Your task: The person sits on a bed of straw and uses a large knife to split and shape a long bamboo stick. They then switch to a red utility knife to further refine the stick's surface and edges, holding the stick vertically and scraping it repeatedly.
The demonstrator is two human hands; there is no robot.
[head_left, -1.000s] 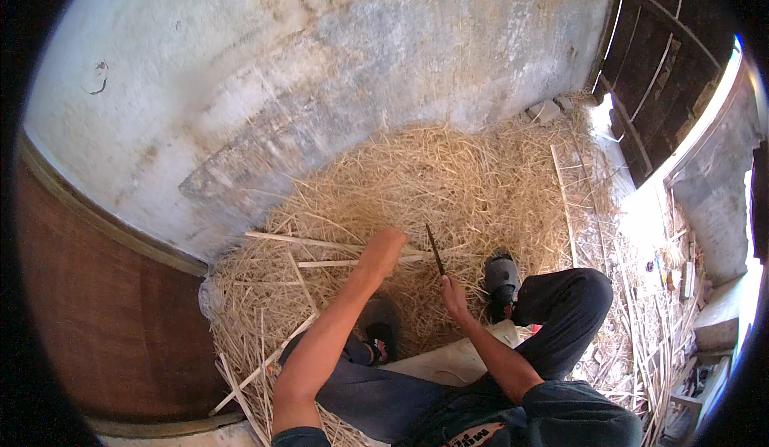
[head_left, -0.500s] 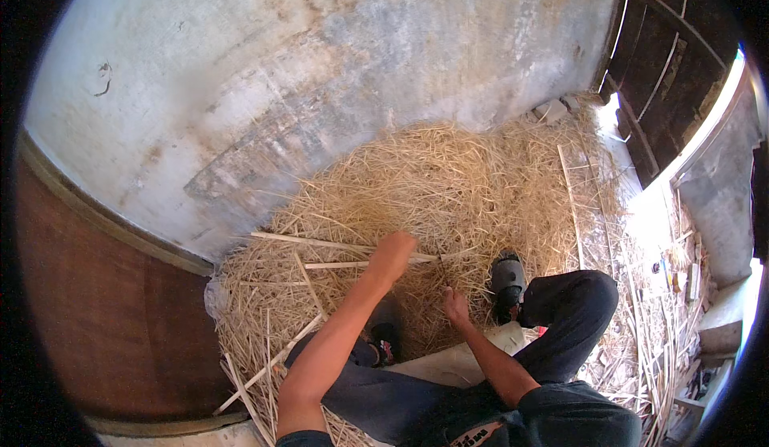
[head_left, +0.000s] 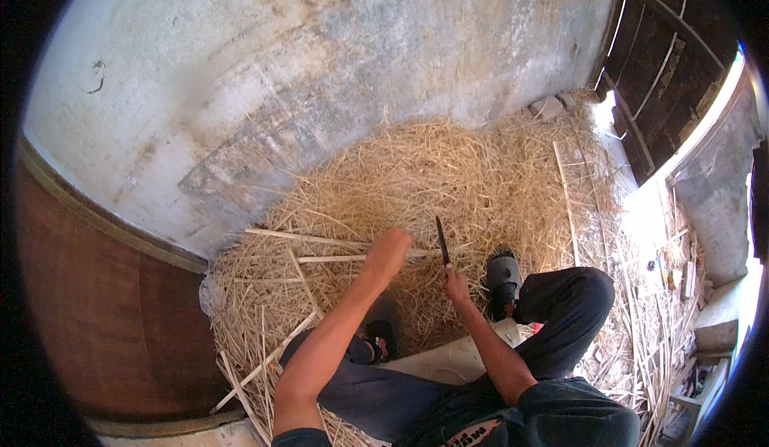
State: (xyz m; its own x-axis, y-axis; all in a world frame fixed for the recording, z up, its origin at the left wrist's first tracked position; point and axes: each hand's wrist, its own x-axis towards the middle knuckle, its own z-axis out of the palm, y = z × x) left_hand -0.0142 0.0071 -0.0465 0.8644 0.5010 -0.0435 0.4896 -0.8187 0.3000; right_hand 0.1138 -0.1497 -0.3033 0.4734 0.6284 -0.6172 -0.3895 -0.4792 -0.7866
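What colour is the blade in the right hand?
Dark, nearly black blade; head view shows it.

Wall: at twelve o'clock we face a pale plastered wall, stained and patched with grey, its paint worn off in streaks.
Lower band: toward nine o'clock we see a reddish-brown panel below a curved ledge.
Floor: a thick heap of dry straw covers the ground from the centre toward two o'clock, with loose split canes scattered at four o'clock.
Door: at one o'clock stands a dark wooden slatted door.
Light: strong daylight enters at three o'clock through the opening, whitening the floor beside it.
Stone: a grey block sits just beyond the opening.
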